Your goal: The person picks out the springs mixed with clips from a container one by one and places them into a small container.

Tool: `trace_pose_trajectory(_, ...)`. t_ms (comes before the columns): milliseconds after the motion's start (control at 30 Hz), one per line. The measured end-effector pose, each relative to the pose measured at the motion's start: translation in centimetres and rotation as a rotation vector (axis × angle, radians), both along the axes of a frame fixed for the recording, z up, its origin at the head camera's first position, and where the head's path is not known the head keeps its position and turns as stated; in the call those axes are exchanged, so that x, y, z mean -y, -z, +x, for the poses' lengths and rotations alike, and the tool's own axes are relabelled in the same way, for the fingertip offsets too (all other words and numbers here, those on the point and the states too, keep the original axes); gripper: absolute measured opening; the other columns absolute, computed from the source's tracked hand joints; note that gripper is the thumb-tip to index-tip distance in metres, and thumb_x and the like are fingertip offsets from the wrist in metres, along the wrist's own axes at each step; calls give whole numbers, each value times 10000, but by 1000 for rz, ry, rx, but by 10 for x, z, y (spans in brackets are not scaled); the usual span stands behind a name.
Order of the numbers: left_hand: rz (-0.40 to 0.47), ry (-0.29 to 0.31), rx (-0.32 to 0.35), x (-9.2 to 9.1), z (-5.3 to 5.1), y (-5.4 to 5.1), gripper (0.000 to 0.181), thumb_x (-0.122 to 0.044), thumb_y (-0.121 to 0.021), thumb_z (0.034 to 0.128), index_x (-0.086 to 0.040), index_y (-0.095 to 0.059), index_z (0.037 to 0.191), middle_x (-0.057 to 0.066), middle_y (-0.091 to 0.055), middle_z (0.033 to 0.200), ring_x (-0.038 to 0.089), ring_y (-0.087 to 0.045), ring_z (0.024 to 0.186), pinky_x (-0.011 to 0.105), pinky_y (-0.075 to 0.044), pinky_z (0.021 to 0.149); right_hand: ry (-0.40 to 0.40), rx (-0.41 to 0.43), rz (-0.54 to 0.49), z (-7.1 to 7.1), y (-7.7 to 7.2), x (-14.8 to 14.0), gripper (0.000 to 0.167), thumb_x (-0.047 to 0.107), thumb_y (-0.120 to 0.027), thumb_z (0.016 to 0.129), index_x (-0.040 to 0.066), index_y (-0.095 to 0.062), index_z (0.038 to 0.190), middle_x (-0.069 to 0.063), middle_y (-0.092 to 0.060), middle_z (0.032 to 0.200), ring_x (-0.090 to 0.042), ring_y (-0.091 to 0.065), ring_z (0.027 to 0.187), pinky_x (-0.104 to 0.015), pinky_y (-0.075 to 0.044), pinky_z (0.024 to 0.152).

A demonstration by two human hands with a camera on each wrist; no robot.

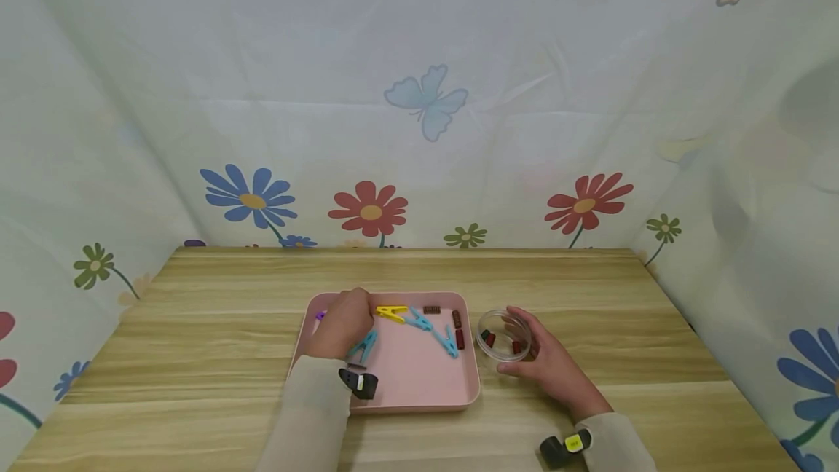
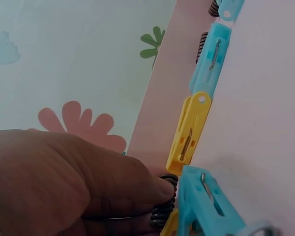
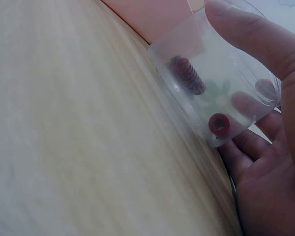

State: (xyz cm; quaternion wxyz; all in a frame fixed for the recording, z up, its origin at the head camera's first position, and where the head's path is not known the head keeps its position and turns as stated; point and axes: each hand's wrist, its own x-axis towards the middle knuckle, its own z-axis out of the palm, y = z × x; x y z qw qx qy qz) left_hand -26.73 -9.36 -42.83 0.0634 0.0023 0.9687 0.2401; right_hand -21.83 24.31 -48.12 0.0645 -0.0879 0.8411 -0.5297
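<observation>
Spring (image 2: 162,212) at far side of tray (image 1: 419,377), pinched by left hand (image 1: 344,323), long axis roughly along yellow clothespin (image 2: 189,132). I see cup (image 1: 503,352) well rightward, just outside the tray, gripped by right hand (image 1: 549,361).

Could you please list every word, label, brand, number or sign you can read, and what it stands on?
No text can be read.
Yellow label on the black device at the right wrist: dark marks, too small and blurred to read.
Pale label on the black device at the left wrist: too small to make out.
None shows on the pink tray, clothespins or clear container.
</observation>
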Motion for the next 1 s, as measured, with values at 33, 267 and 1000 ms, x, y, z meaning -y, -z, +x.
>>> trace_pose_trajectory(33, -6, 5, -6, 0, -1, 0, 181, -42, -605, 896, -54, -723, 1033, 56, -655, 900, 203, -551, 772, 349, -515, 796, 6, 5, -2, 0, 0, 0, 967, 297, -862, 703, 256, -301, 1491, -36, -399, 1531, -287, -372, 1419, -537, -300, 1132)
trace_pose_trajectory(267, 46, -11, 4, 0, 0, -3, 202, -10, -635, 849, -60, -726, 1022, 59, -688, 973, 205, -558, 823, 400, -531, 867, 12, 4, -3, -2, 2, -1, 984, 294, -868, 694, 261, -296, 1494, -31, -406, 1526, -282, -374, 1418, -536, -292, 1137)
trace_pose_trajectory(1000, 46, 15, -52, -7, 2, -17, 175, -65, -678, 855, -49, -731, 1021, 62, -690, 946, 197, -570, 819, 371, -550, 838, 19, 12, 5, -2, 3, -1, 990, 316, -868, 690, 263, -294, 1494, -37, -408, 1525, -290, -379, 1414, -536, -291, 1137)
